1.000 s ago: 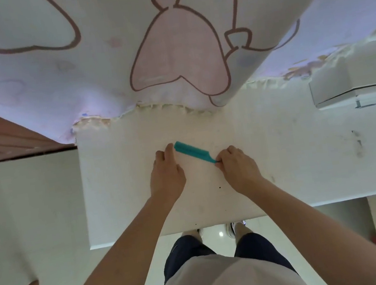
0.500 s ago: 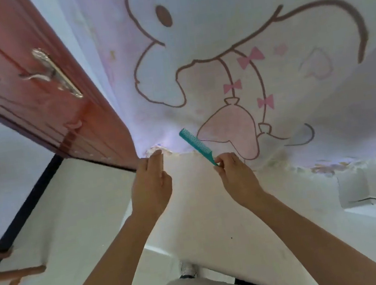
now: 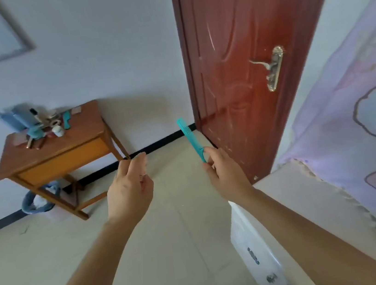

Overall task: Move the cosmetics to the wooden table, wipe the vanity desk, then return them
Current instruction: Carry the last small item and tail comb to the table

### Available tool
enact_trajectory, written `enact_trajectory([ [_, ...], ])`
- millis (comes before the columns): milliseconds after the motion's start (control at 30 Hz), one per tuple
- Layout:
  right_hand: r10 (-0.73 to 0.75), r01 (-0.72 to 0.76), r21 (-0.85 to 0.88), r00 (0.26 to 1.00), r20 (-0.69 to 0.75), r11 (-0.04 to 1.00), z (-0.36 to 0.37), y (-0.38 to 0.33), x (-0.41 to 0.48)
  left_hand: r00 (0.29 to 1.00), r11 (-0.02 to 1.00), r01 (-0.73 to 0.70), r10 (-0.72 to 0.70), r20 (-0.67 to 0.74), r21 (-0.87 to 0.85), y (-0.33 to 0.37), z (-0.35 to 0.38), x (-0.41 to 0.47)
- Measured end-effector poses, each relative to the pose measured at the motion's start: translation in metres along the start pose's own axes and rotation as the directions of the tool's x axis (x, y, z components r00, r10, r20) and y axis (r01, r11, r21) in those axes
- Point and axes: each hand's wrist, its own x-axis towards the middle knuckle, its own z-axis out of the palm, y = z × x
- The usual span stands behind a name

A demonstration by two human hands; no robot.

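My right hand (image 3: 224,173) pinches the thin handle of a teal comb (image 3: 190,137), which points up and away in mid-air in front of the door. My left hand (image 3: 129,189) is raised beside it, fingers loosely apart, holding nothing. The white vanity desk (image 3: 294,202) lies at the lower right under my right forearm. The wooden table (image 3: 61,145) stands by the far wall at the left, with several cosmetics (image 3: 42,127) grouped on its back corner, among them a blue box, a white jar and a teal brush.
A dark red door (image 3: 243,62) with a brass handle is straight ahead, shut. A bin (image 3: 37,202) sits under the wooden table. A pink cartoon-print cloth (image 3: 361,130) hangs along the right behind the desk. Pale tiled floor (image 3: 183,239) lies between desk and table.
The view has swung from the desk top left towards the door and wooden table. My right hand lifted the comb off the desk; my left hand let go of it and rose.
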Motion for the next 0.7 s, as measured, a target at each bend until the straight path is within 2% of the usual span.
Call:
enact_trajectory([
  [100, -0.074, 0.073, 0.024, 0.996, 0.055, 0.997, 0.063, -0.053, 0.037, 0.995, 0.995, 0.098, -0.097, -0.033, 0.004, -0.08, -0.034, 0.002],
  [233, -0.102, 0.096, 0.054, 0.986, 0.131, 0.994, 0.145, -0.129, 0.088, 0.98, 0.981, 0.19, -0.187, -0.071, 0.04, -0.184, -0.08, 0.01],
  [367, -0.146, 0.14, 0.044, 0.968, 0.202, 0.989, 0.211, -0.187, 0.13, 0.956, 0.959, 0.279, -0.272, -0.107, 0.054, -0.261, -0.115, 0.026],
  [500, -0.189, 0.186, 0.036, 0.951, 0.245, 0.982, 0.262, -0.215, 0.172, 0.933, 0.937, 0.348, -0.341, -0.112, 0.042, -0.32, -0.126, 0.05],
  [700, -0.197, 0.188, 0.062, 0.948, 0.249, 0.98, 0.332, -0.215, 0.256, 0.907, 0.909, 0.416, -0.413, -0.08, 0.033, -0.4, -0.104, 0.109],
])
